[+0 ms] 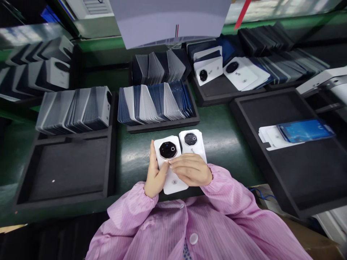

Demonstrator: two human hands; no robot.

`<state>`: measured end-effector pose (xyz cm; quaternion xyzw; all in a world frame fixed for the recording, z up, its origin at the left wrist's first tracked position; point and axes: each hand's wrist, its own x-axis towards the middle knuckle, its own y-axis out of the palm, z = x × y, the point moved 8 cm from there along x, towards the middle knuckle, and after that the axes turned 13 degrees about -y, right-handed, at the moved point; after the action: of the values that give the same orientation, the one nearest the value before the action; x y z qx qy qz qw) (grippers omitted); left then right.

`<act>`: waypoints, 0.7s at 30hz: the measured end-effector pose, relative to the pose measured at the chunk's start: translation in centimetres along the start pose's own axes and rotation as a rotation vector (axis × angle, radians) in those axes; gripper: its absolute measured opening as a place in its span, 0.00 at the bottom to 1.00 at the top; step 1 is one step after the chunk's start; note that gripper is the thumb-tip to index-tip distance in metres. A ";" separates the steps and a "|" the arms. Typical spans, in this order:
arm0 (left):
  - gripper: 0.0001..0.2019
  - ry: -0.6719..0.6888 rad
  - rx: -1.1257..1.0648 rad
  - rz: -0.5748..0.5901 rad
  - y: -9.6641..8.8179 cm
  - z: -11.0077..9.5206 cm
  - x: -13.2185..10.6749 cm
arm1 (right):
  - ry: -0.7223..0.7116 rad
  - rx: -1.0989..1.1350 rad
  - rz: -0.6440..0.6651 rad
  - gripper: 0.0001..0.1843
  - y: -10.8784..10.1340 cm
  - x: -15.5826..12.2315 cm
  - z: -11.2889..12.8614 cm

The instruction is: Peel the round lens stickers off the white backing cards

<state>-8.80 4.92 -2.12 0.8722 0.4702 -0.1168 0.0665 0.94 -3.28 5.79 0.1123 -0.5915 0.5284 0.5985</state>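
Observation:
A white phone back cover with a large dark camera window lies in front of me, tilted slightly. My left hand grips it along the left edge, with the thumb resting on its face below the camera window. The fingers of my right hand are pinched together at the lower rim of that window, close to my left thumb. A small shiny bit shows at the fingertips, too small to name. Just to the right lies a second white phone back cover, partly hidden by my right hand.
A black tray stands at left, with a row of covers behind it. Ahead are blue and white covers in a tray. At right, another black tray holds white pieces and a blue-filmed panel. A white sheet hangs ahead.

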 end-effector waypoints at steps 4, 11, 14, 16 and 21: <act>0.37 0.007 0.011 0.008 0.0 0.1 0.0 | -0.006 0.005 -0.007 0.08 0.0 0.1 0.0; 0.37 0.007 -0.027 0.009 0.0 0.1 0.1 | 0.011 -0.043 -0.003 0.11 0.0 0.1 -0.1; 0.37 -0.029 -0.088 0.019 0.1 0.4 0.1 | 0.183 -0.177 -0.058 0.19 -0.9 -0.4 -1.4; 0.37 -0.079 -0.152 0.043 0.3 0.7 0.2 | 0.395 -0.252 -0.051 0.32 -1.2 -1.2 -3.0; 0.40 -0.237 -0.341 0.147 1.3 1.6 0.3 | 0.676 -0.113 0.005 0.32 -0.3 -2.8 -5.2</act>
<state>-7.81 4.06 -3.69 0.8604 0.4071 -0.1323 0.2764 4.99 -0.84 2.21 -0.1041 -0.3882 0.5035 0.7648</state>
